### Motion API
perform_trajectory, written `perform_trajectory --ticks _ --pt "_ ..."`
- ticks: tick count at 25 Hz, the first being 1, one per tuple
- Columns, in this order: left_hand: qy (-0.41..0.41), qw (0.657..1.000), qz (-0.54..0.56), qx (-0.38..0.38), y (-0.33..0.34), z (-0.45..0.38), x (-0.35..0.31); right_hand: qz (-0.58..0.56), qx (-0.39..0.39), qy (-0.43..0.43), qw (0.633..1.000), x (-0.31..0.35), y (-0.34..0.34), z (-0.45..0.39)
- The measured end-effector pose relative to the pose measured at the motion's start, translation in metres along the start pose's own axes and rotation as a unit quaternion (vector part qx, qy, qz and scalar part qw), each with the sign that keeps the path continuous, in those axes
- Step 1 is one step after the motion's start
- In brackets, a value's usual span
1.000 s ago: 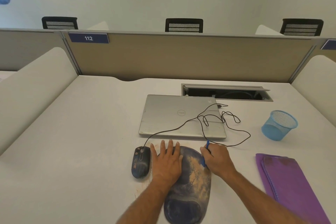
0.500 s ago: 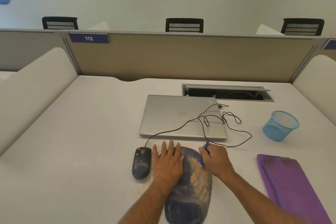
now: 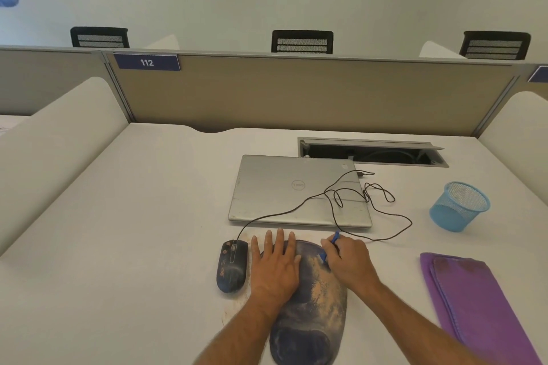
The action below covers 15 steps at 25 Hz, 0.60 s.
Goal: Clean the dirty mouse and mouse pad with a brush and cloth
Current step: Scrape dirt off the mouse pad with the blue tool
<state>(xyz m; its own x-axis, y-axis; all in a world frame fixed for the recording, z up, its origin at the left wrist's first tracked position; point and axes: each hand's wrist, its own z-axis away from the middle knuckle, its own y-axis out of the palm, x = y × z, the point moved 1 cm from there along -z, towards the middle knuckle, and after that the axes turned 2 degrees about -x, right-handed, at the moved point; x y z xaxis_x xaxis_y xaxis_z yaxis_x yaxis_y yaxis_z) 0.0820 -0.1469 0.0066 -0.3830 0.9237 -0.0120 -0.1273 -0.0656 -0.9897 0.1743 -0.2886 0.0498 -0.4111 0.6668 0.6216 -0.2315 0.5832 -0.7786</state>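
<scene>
A dark blue mouse pad (image 3: 314, 308) with a wrist rest lies at the desk's near edge, streaked with tan dust. My left hand (image 3: 275, 267) presses flat on its left part, fingers spread. My right hand (image 3: 350, 264) is closed around a small blue brush (image 3: 329, 247), whose bristle end touches the pad's upper right area. A dirty black wired mouse (image 3: 232, 265) sits just left of the pad, apart from my left hand. A folded purple cloth (image 3: 480, 308) lies at the right.
A closed silver laptop (image 3: 296, 190) lies behind the pad, the mouse cable (image 3: 370, 204) looped over it. A blue mesh cup (image 3: 458, 206) stands at the right. A cable hatch (image 3: 370, 152) is open behind the laptop. Beige partitions enclose the desk.
My right hand with the brush has shifted slightly up the pad's right side. My left hand stays flat on the pad.
</scene>
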Motion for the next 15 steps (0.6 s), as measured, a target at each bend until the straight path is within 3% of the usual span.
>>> perform_trajectory --ticks 4,8,12,15 --pt "-0.001 1.0 0.012 0.001 -0.0006 0.0005 0.0011 -0.027 -0.022 -0.004 0.999 -0.0018 -0.0003 -0.0015" --pt "-0.002 1.0 0.015 0.001 -0.0014 0.0001 0.0008 0.018 0.002 -0.015 1.0 0.0008 0.0017 -0.003" --pt "-0.003 1.0 0.006 0.008 -0.0019 0.0005 0.0002 -0.033 -0.038 -0.026 0.998 0.0038 -0.0016 -0.0066" --pt "-0.005 1.0 0.011 0.008 -0.0024 0.0004 0.0002 0.005 0.005 -0.035 0.999 0.0059 0.0041 -0.0066"
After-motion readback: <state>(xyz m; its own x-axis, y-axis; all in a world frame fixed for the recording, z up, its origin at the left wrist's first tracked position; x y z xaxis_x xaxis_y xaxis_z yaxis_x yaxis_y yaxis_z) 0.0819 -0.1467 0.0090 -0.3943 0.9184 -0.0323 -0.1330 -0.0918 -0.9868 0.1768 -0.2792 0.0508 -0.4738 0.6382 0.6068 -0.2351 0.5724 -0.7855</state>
